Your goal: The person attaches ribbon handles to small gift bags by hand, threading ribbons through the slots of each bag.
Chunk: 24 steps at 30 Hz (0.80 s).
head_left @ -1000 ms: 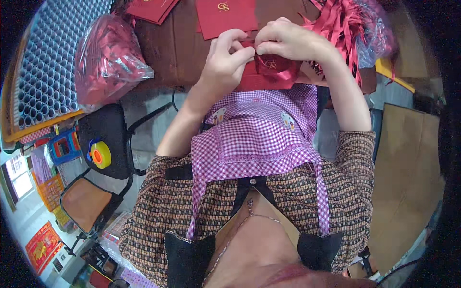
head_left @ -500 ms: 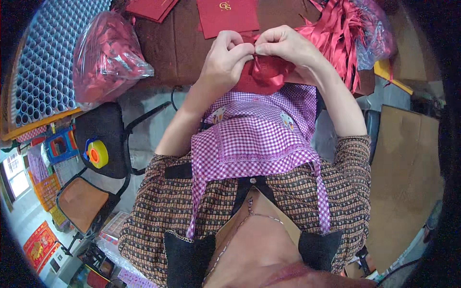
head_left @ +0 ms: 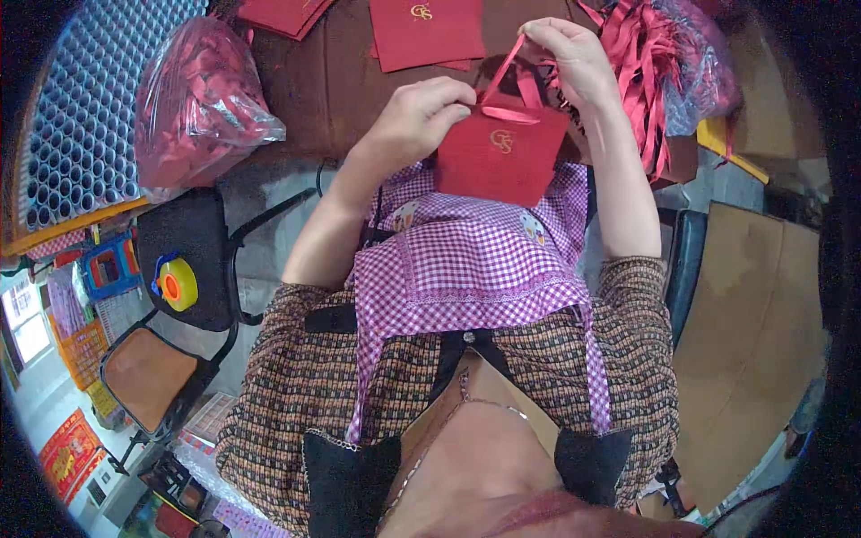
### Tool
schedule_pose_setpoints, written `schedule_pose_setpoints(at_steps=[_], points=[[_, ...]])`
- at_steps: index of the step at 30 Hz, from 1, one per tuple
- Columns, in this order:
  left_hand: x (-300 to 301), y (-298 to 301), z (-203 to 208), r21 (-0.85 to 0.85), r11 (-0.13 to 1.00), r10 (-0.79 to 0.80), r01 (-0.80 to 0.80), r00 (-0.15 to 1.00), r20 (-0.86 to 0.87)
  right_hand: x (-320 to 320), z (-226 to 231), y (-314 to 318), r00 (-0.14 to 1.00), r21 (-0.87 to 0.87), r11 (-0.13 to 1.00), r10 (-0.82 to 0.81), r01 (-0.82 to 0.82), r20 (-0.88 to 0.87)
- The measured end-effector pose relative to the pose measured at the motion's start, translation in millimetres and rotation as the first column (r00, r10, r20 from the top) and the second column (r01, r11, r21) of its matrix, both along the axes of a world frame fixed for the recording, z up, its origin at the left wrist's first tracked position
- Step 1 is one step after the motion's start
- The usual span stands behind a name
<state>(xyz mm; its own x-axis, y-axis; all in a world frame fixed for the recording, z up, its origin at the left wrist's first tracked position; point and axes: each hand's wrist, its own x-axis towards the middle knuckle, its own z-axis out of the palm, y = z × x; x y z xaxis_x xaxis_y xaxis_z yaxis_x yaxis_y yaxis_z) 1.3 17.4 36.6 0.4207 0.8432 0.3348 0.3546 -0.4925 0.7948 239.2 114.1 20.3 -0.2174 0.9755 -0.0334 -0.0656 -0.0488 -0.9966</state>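
Your right hand (head_left: pixel 574 58) has lifted, fingers pinching the ribbon handle (head_left: pixel 507 67) taut; left hand (head_left: pixel 417 121) fingers grip the red bag (head_left: pixel 498 157), now upright over your lap, near the table (head_left: pixel 332 81).

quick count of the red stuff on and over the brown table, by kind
small red gift bag, held up by left hand and right hand: 1
flat red bags: at least 2 piles
clear sacks of red pieces: 1
bundles of red ribbon: 1
total: 5
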Motion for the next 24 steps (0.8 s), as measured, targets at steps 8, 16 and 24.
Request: schedule_pose_setpoints(at_steps=[8, 16, 24], points=[[-3, -3, -7, -0.124, 0.964, 0.235, -0.235, 0.972, -0.015, -9, 31, -41, 0.879, 0.446, 0.894, -0.241, 0.036, 0.412], [-20, -2, -20, -0.047, 0.911, 0.401, -0.409, 0.908, -0.118, -27, 26, -134, 0.538, 0.429, 0.663, -0.047, -0.613, 0.841], [-15, -10, -35, -0.112, 0.914, 0.366, -0.389, 0.912, -0.185, -16, -1, -121, 0.706, 0.562, 0.704, -0.121, -0.434, 0.698]])
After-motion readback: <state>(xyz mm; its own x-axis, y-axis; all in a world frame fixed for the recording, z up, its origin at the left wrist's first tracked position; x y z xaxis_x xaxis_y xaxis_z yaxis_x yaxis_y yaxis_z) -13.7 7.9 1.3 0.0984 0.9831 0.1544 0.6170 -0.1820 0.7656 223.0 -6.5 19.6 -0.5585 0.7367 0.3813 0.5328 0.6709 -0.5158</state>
